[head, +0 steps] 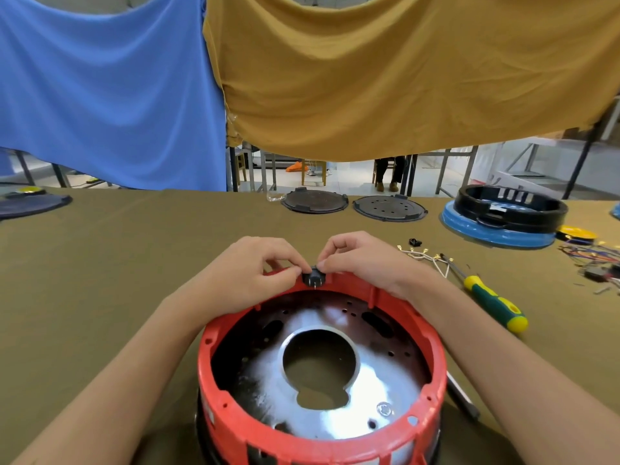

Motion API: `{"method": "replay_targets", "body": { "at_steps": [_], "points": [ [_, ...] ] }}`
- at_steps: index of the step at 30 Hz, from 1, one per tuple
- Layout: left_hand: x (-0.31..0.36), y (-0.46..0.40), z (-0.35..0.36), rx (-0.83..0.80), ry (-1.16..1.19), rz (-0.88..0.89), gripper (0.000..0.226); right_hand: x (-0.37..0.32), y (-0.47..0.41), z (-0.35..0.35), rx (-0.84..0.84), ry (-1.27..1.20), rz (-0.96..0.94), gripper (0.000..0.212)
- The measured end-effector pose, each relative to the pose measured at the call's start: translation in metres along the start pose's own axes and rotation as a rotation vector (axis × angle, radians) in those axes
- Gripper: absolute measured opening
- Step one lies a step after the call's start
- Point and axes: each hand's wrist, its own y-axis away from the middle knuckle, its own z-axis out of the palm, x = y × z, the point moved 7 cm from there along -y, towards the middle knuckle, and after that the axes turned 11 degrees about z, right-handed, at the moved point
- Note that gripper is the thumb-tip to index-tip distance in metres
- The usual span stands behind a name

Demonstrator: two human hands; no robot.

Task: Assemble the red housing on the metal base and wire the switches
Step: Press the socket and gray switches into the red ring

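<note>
two hands meet at the far side of the red housing (322, 391), and both pinch one small black switch (313, 276) there. the left hand (253, 271) has its fingers curled in tight, with finger and thumb tips on the left side of the switch. the right hand (360, 260) does the same on the right side. neither hand is open wide; both are closed down small on that one little part. the switch sits right on the far rim of the housing, and thin metal legs poke down from it toward the inside.

the switch looks tiny, hard and light. i think its legs could bend, so it is best held by its black sides, the way it is held now. the housing looks like stiff plastic that is not heavy, and its thick rim is a good place to grab. it sits on the shiny metal base (335, 380) near the close edge of the table (100, 280), in the middle. the base looks hard, smooth and heavier, with a big hole in it.

toward the right edge of the table lies a screwdriver (493, 305) with a green and yellow handle. just past it lie some white wires (432, 260) with gold ends. more colored wires (590, 260) lie at the right edge. near the far right corner, a black ring (510, 204) sits on a blue ring. two dark round plates (352, 201) lie along the far edge.
</note>
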Motion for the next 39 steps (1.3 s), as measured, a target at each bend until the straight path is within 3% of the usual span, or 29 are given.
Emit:
{"method": "replay_targets", "body": {
  "at_steps": [8,14,19,25,34,36,39],
  "points": [
    [0.001,-0.006,0.006,-0.094,-0.014,-0.048,0.021,-0.004,-0.005,0.001,-0.006,0.07,0.013,0.007],
    [-0.007,0.007,0.004,-0.051,0.264,-0.138,0.03,0.004,-0.001,-0.002,0.006,-0.006,0.007,0.008],
    [-0.025,0.012,0.002,-0.048,0.457,-0.257,0.032,0.018,0.001,-0.014,-0.02,-0.369,0.085,0.02],
    [-0.043,0.019,-0.017,0.193,0.51,-0.306,0.027,0.035,0.012,-0.076,0.247,-0.733,0.078,0.013],
    [-0.078,0.033,-0.025,0.461,0.544,-0.496,0.018,0.075,0.043,-0.104,0.412,0.062,0.253,0.006],
    [-0.082,0.034,-0.021,0.444,0.613,-0.526,0.028,0.081,0.047,-0.101,0.412,0.272,0.284,0.004],
    [-0.083,0.033,-0.011,0.294,0.776,-0.595,0.053,0.082,0.049,-0.093,0.323,0.39,0.298,0.01]
  ]
}}
